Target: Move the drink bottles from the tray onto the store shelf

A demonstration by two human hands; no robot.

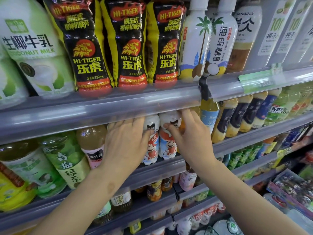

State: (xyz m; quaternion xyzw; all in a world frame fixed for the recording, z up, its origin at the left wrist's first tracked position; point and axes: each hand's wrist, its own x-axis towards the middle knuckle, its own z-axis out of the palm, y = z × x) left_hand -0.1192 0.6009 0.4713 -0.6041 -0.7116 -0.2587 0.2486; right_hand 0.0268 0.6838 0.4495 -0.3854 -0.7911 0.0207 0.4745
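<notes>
Both hands, left [125,141] and right [188,134], are resting spread against two white cartoon-labelled bottles [166,143] on the middle shelf [159,168], fingertips and bottle caps hiding behind the shelf rail [101,109] above.

Both forearms are bare, with no sleeves showing. The left hand [125,141] and right hand [189,138] wear nothing on the fingers.

Both hands [126,141] [188,134] outstretched, fingers curled
</notes>
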